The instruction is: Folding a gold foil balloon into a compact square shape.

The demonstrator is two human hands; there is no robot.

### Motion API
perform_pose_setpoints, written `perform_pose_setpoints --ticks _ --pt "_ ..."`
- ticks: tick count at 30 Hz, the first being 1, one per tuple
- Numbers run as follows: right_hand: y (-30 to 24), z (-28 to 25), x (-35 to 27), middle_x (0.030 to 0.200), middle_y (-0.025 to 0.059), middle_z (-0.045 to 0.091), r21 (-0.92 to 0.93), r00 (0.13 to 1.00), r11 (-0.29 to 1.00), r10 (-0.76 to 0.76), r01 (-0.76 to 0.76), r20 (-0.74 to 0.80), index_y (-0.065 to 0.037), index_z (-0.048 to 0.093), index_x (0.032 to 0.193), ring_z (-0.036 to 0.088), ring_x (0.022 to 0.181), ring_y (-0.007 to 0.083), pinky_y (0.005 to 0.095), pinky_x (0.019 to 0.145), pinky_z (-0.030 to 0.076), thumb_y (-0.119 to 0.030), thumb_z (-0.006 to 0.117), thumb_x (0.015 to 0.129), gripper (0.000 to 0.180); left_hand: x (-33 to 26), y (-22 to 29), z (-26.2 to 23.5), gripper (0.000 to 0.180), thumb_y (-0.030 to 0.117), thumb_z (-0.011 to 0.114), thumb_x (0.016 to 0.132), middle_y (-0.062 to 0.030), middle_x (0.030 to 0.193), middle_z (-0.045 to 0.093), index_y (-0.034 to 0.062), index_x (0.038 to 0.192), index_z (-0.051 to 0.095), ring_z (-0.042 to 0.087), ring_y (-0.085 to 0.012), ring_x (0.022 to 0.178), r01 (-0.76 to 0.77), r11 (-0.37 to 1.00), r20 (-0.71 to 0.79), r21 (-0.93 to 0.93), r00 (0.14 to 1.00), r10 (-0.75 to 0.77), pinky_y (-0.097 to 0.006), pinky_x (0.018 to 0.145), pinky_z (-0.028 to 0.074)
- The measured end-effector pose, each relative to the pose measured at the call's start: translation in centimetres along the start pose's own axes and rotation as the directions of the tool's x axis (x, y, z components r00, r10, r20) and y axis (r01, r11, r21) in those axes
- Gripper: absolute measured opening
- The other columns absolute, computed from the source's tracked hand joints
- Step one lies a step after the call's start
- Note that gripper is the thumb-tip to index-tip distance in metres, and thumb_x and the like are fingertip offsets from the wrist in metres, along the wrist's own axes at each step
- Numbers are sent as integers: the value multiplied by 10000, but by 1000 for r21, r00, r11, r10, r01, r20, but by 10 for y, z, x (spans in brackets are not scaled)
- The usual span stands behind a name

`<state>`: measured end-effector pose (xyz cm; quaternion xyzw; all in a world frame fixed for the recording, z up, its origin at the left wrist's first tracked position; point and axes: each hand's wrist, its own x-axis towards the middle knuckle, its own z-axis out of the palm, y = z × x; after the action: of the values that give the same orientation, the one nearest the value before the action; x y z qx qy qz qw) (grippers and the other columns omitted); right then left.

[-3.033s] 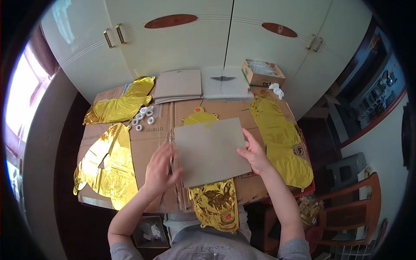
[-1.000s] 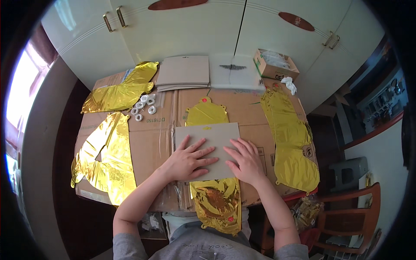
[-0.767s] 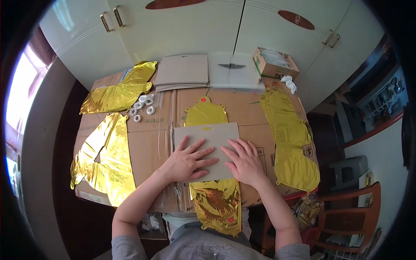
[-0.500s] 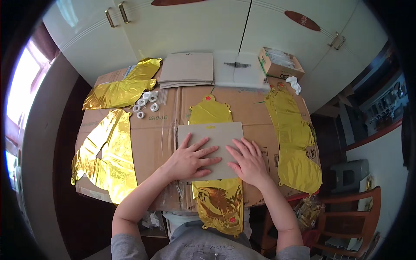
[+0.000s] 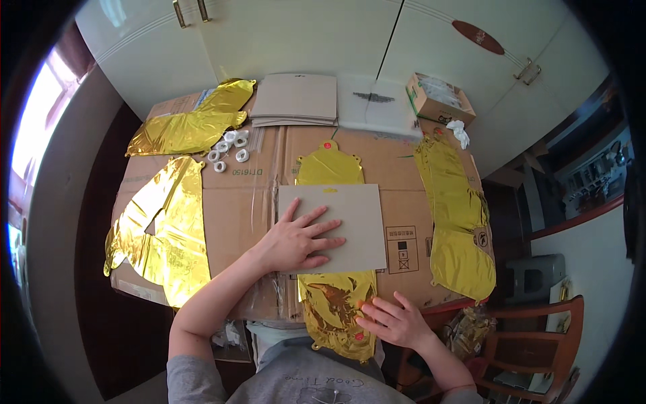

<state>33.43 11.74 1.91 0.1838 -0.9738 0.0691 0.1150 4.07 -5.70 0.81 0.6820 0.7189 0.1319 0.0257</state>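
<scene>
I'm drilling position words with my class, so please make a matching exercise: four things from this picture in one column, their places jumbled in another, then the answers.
Things
1. left hand
2. right hand
3. small white rolls
4. stack of cardboard sheets

Places
A. loosely clustered beside the far-left gold foil balloon
B. at the far edge of the cardboard-covered table
C. flat on the single cardboard sheet
D. by the near end of the middle gold foil balloon

Pairs: 1-C, 2-D, 3-A, 4-B
</scene>
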Motion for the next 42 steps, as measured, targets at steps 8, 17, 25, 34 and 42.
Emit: perform_pose_setpoints --ticks 8,17,25,34,42 --pt "34 -15 68 882 30 657 364 878 930 219 -55 -427 -131 650 912 636 820 223 399 788 451 -176 732 793 151 0 -3 7 451 470 551 925 21 1479 474 344 1359 557 362 -258 1423 -11 999 -56 43 998 13 -663 1143 146" --pt "103 23 130 866 169 610 588 799 671 598 -453 -67 0 590 932 592 820 373 454 714 462 -182 651 875 200 -6 -18 19 478 301 555 877 -37 1409 538 180 1339 574 409 -249 1385 -14 999 -36 -48 999 13 -526 1214 82" --pt "113 66 126 1219 220 608 406 829 822 513 -399 -224 19 553 1237 569 1155 412 463 989 464 -210 615 910 404 -10 -26 33 434 181 545 742 -101 1156 669 86 1146 672 538 -266 1250 -55 998 -70 -5 996 54 -585 1213 72" --pt "105 38 129 1090 186 632 651 813 634 581 -418 -44 22 560 1165 613 1041 373 452 1024 448 -173 618 909 327 -10 -21 25 450 182 548 749 -108 1329 584 99 1172 676 413 -250 1377 -5 997 -67 -74 998 0 -582 1212 70" --pt "46 -9 71 1087 59 715 720 951 682 121 129 -285 -103 534 995 703 973 255 457 929 535 -45 663 846 206 -3 -3 2 466 337 435 998 46 1534 410 286 1461 451 320 -213 1452 -4 999 28 48 1000 3 -618 1162 122"
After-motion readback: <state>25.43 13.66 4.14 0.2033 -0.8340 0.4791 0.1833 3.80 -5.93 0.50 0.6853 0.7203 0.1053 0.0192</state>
